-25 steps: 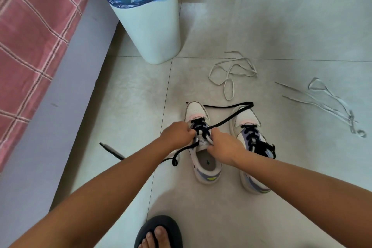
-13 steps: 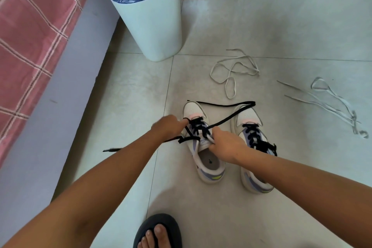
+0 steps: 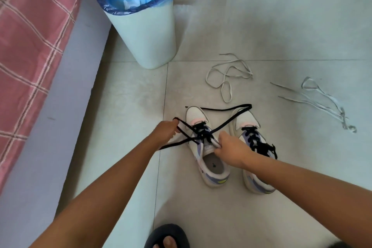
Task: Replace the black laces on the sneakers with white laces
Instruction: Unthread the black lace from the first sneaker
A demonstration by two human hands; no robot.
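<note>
Black lace [image 3: 227,125], partly unthreaded, is gripped in the curled fingers of the left hand [image 3: 166,131] and drawn taut leftward from the left sneaker [image 3: 208,153]. The sneaker's tongue is pinched by the right hand [image 3: 231,150]. The right sneaker [image 3: 253,147], fully laced in black, is set just beside. Two white laces [image 3: 227,76] [image 3: 322,98] are laid loose on the tiles beyond, near a bin [image 3: 145,32]
</note>
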